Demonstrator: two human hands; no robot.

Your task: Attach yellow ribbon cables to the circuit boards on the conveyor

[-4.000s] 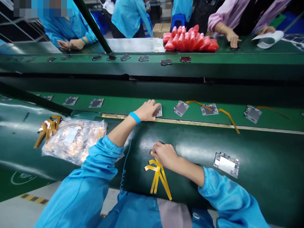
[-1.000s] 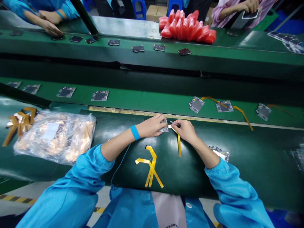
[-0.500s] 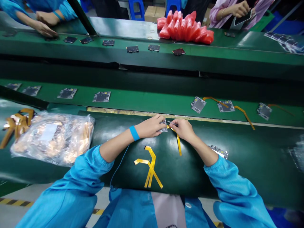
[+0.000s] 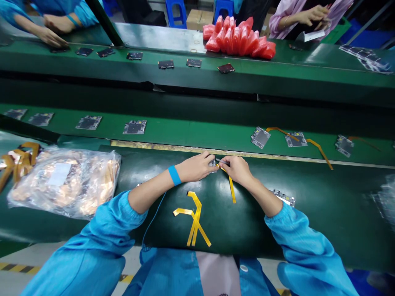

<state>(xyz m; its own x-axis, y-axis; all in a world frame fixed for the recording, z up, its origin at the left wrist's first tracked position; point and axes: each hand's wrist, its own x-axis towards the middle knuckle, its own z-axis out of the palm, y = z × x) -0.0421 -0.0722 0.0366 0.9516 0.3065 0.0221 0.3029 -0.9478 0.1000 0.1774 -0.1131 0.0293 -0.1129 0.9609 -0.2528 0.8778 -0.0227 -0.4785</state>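
Only the head cam here, looking down at a dark green work mat [image 4: 277,230] with the conveyor belt [image 4: 191,131] just past it. Both hands meet near the far edge of the mat, pretty much dead centre. The left hand [image 4: 195,167] is closed, pinching a small circuit board [image 4: 212,164] between thumb and fingers and holding it down on the mat. The right hand [image 4: 237,168] is closed too, gripping thin tweezers [image 4: 222,161] whose tip points toward 9 o'clock, right at the board. A yellow flex strip [image 4: 231,187] hangs from that spot: its top end sits at the board's right edge, touching or nearly so, and its long axis runs down toward 6 o'clock, slightly tilted. So the board lies at 9 o'clock from the right hand, just beside it, and the right hand is the one on the strip. Spare yellow strips [image 4: 194,218] lie crossed at 6 o'clock, near the left forearm. Another board [image 4: 284,197] peeks out by the right forearm at 4 o'clock. A clear bag [image 4: 64,181] sits well off at 9 o'clock. Other people's hands work the far belt.
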